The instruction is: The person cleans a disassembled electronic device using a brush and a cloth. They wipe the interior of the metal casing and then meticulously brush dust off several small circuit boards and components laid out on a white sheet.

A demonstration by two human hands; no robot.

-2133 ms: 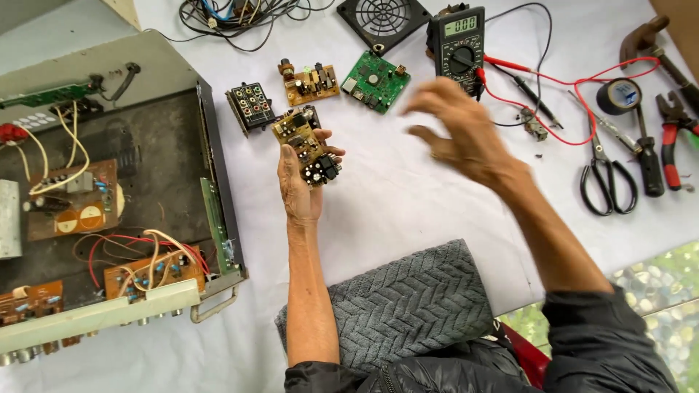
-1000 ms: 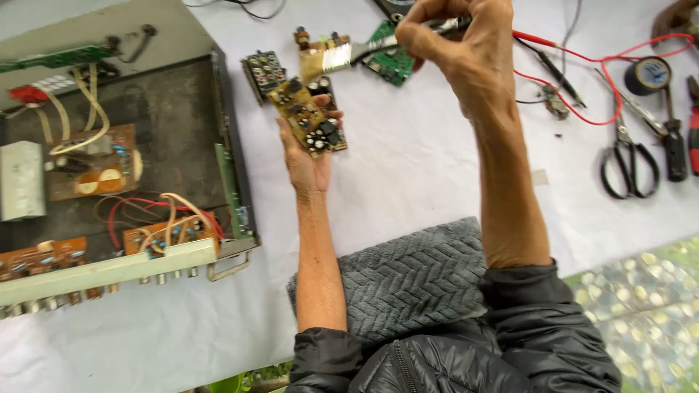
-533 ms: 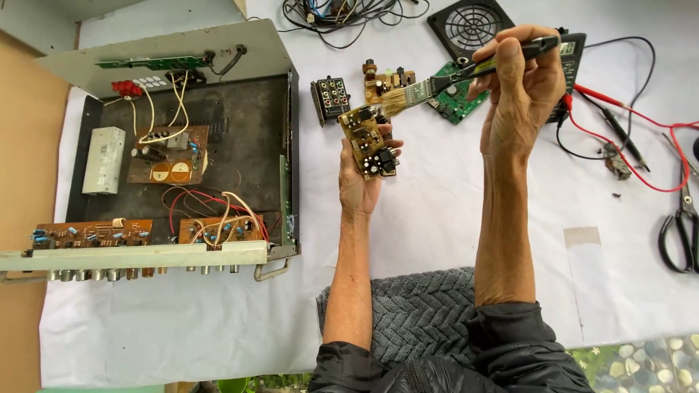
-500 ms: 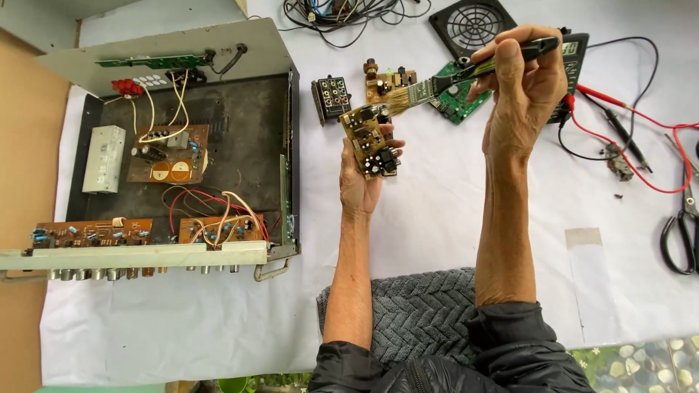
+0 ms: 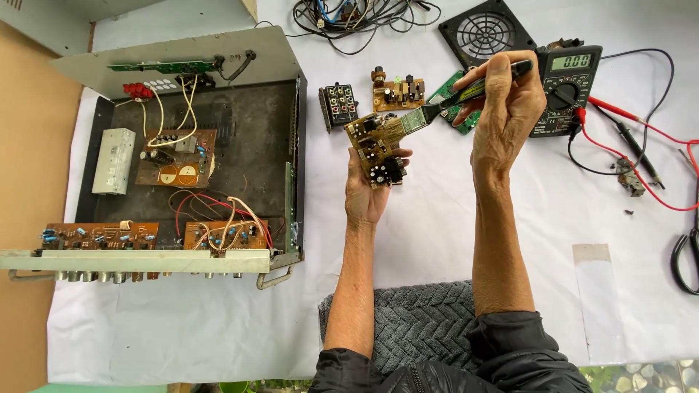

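Note:
My left hand (image 5: 366,193) holds up a small brown circuit board (image 5: 375,149) studded with black parts, above the white cloth. In my right hand (image 5: 507,109) is a dark-handled paintbrush (image 5: 466,94); its pale bristles touch the board's upper right edge. Both forearms reach up from dark sleeves at the bottom of the view.
An opened metal amplifier case (image 5: 191,171) with boards and wires fills the left. Behind my hands lie a black connector block (image 5: 338,105), a small brown board (image 5: 397,91), a green board (image 5: 453,116), a fan grille (image 5: 486,33) and a multimeter (image 5: 566,85) with red leads. Scissors (image 5: 685,253) sit far right, a grey towel (image 5: 419,323) near me.
My right hand took up the brush from the far side and brought its bristles down onto the board in my left hand. The view shifted right across the cloth.

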